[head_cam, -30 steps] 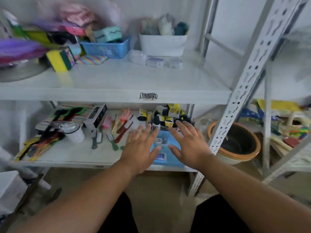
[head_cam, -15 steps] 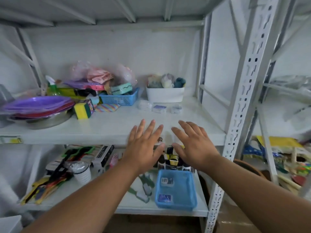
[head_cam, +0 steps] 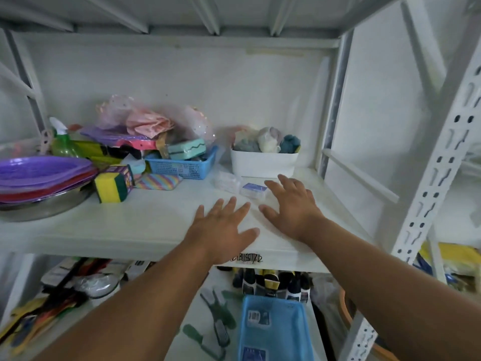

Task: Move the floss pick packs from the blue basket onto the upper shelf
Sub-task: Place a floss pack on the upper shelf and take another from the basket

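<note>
In the head view, we see both of our hands held flat over the upper shelf, and both are empty. Our left hand has its fingers spread wide, palm down, near the front edge of the shelf. Our right hand is spread too, a bit further in, and its fingertips come close to a small pack with a blue label that lies on the shelf in front of the white tub. A second clear pack lies just left of that one. We cannot tell if the right hand touches the shelf or floats just above it. The packs we need next are not up here. They are in the blue basket, which sits on the lower shelf, below the white tub and nearer to us. We can see two packs in the basket: one near its back left corner, and one at the bottom edge of the picture. The basket's long side runs away from us, front to back. It lies almost straight under our right arm, so we think the right hand is the closer one. Both hands would have to come back off the upper shelf and go down to reach it.
</note>
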